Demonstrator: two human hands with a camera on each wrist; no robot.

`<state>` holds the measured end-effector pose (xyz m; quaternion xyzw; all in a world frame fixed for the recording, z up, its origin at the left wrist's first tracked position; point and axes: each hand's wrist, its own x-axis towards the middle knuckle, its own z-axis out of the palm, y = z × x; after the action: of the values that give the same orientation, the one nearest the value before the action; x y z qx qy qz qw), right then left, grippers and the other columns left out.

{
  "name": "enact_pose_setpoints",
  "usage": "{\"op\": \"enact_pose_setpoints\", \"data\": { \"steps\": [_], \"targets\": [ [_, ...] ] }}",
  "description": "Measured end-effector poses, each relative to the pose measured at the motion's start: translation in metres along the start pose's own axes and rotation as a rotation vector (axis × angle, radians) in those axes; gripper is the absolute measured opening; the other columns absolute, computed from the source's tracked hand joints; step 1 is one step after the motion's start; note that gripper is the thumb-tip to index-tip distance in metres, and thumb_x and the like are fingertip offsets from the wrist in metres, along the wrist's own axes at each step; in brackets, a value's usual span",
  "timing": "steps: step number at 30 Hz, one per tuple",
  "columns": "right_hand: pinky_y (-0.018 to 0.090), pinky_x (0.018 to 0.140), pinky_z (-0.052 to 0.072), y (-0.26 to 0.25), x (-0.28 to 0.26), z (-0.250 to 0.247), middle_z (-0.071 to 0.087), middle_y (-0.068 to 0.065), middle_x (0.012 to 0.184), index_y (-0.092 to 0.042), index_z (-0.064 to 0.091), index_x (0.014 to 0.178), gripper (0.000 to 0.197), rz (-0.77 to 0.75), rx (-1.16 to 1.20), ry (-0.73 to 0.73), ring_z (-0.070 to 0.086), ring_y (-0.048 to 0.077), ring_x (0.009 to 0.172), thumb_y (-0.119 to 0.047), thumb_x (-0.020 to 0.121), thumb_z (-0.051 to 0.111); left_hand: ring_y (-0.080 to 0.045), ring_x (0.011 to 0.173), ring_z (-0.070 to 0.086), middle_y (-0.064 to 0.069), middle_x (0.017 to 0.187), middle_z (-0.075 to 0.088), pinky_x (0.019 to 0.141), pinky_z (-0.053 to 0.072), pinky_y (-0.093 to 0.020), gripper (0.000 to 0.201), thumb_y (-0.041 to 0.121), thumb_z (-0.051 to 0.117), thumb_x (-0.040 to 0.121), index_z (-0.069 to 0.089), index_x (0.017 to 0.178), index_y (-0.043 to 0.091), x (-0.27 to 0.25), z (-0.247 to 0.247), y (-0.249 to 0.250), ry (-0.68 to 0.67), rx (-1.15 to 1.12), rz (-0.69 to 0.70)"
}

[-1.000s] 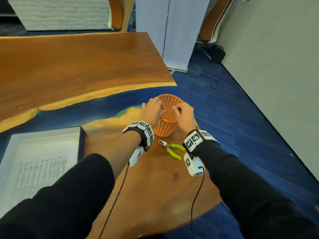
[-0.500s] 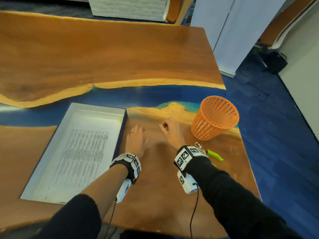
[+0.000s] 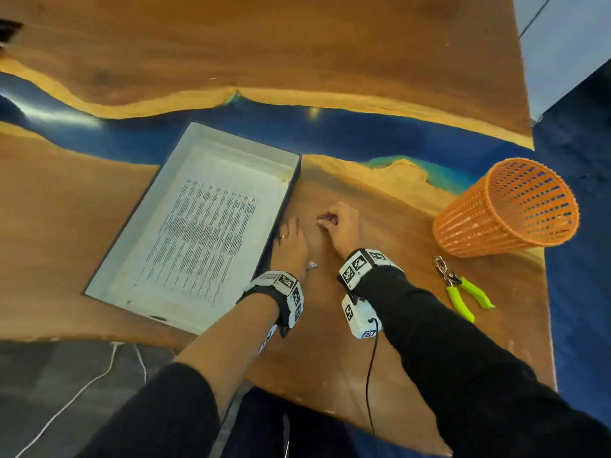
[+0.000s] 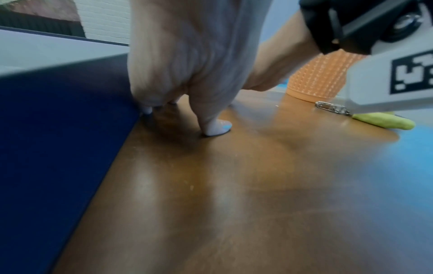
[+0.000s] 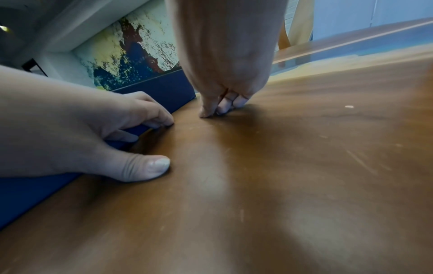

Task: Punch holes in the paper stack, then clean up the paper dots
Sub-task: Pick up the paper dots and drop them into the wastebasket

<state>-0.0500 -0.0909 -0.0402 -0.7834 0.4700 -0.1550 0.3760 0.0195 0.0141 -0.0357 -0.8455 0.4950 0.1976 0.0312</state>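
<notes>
Table: a wood slab [image 3: 330,375] with a blue resin band across it; nearest me it is bare, with faint scuffs
Left hand [image 3: 292,246]: holding nothing; fingers loosely curled with their tips on the wood against the blue side of the box, thumb planted flat toward the right hand
Right hand [image 3: 340,226]: just beyond and right of the left, fingertips bunched together on the wood as if pinching; whether anything sits between them I cannot tell
What changed: a second ago both hands were up at the basket's rim; half a second ago they were down on the table; now they are tight beside the box wall, and the right has gone from spread to bunched
Meaning: I judge one lot of scraps went into the basket and this is the return for the stragglers, so cleanup is under way, not finished
Paper dots [image 5: 349,106]: one pale fleck lies on the wood off to the right of the right hand; others are too small to make out
Hole punch [image 3: 463,289]: green-handled, lying untouched well right of the right wrist
Paper stack [image 3: 205,226]: printed sheets lying flat in the box, left of the left hand
Box [image 3: 291,190]: white inside, its near wall touching the left fingers
Basket [image 3: 506,219]: orange mesh, far right beyond the punch, where it stood before
</notes>
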Motion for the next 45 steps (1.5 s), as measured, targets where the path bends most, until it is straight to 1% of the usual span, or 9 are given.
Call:
{"op": "enact_pose_setpoints", "data": {
  "steps": [4,8,13,18,27,30,37,41,45],
  "targets": [
    [0.016,0.058,0.028,0.002,0.004,-0.001,0.067,0.018,0.085,0.001,0.072,0.082,0.008,0.018,0.011,0.008,0.047,0.014,0.071,-0.004,0.077,0.07,-0.025,0.141,0.022,-0.011,0.154,0.015,0.109,0.031,-0.033,0.093,0.034,0.071,0.082,0.015,0.147,-0.002,-0.001,0.0,0.007,0.006,0.046,-0.028],
    [0.016,0.065,0.028,0.002,0.006,-0.001,0.065,0.016,0.088,0.001,0.071,0.083,0.01,0.02,-0.041,-0.012,0.047,0.014,0.075,-0.007,0.079,0.069,-0.025,0.141,0.021,-0.012,0.154,0.015,0.108,0.031,-0.033,0.089,0.033,0.071,0.082,0.019,0.145,-0.002,-0.001,-0.001,0.01,0.007,0.071,-0.034],
    [0.027,0.069,0.035,0.003,0.01,0.004,0.06,0.019,0.095,0.002,0.067,0.084,0.008,0.007,-0.152,-0.067,0.054,0.029,0.083,-0.005,0.083,0.065,-0.025,0.14,0.023,-0.012,0.153,0.016,0.107,0.032,-0.033,0.086,0.036,0.07,0.081,0.023,0.142,-0.001,-0.002,-0.001,0.01,0.027,0.098,-0.026],
    [0.039,0.079,0.044,0.006,0.012,0.007,0.055,0.018,0.099,0.001,0.062,0.085,0.006,-0.007,-0.183,-0.102,0.053,0.031,0.088,-0.004,0.084,0.062,-0.025,0.141,0.022,-0.012,0.153,0.016,0.108,0.031,-0.033,0.085,0.037,0.069,0.082,0.023,0.143,-0.001,-0.002,-0.001,0.01,0.035,0.111,-0.026],
    [0.038,0.08,0.041,0.006,0.004,0.003,0.052,0.016,0.101,0.0,0.056,0.089,0.006,-0.034,-0.142,-0.076,0.049,0.027,0.088,-0.006,0.088,0.054,-0.025,0.141,0.022,-0.012,0.154,0.015,0.109,0.031,-0.032,0.091,0.041,0.068,0.083,0.017,0.145,-0.002,-0.003,0.0,0.007,0.044,0.142,-0.016],
    [0.032,0.078,0.039,0.002,0.001,-0.007,0.053,0.015,0.101,-0.002,0.057,0.09,0.004,-0.047,-0.103,-0.038,0.046,0.021,0.084,-0.005,0.088,0.054,-0.025,0.14,0.022,-0.013,0.152,0.015,0.108,0.032,-0.032,0.09,0.041,0.068,0.083,0.019,0.144,-0.003,-0.003,-0.003,0.007,0.023,0.154,-0.012],
    [0.017,0.071,0.031,-0.018,0.004,-0.075,0.051,0.013,0.098,0.001,0.057,0.091,0.005,-0.094,-0.052,0.082,0.043,0.016,0.083,0.0,0.088,0.052,-0.024,0.138,0.027,-0.013,0.149,0.019,0.106,0.034,-0.033,0.085,0.037,0.073,0.079,0.026,0.141,0.003,-0.001,-0.019,0.023,-0.023,0.257,0.056],
    [0.021,0.072,0.032,-0.021,0.005,-0.134,0.046,0.006,0.093,-0.003,0.055,0.09,0.004,-0.128,-0.08,0.176,0.043,0.014,0.079,-0.003,0.09,0.051,-0.025,0.141,0.022,-0.012,0.153,0.016,0.109,0.029,-0.038,0.094,0.041,0.073,0.079,0.017,0.146,0.005,-0.001,-0.027,0.046,-0.047,0.303,0.177],
    [0.021,0.07,0.036,-0.015,-0.006,-0.199,0.048,0.005,0.091,-0.004,0.056,0.089,0.005,-0.112,-0.076,0.336,0.045,0.013,0.078,-0.006,0.091,0.052,-0.025,0.137,0.027,-0.01,0.15,0.021,0.107,0.033,-0.038,0.087,0.045,0.067,0.082,0.021,0.145,0.006,-0.005,-0.028,0.074,-0.049,0.3,0.278]
  ]
}}
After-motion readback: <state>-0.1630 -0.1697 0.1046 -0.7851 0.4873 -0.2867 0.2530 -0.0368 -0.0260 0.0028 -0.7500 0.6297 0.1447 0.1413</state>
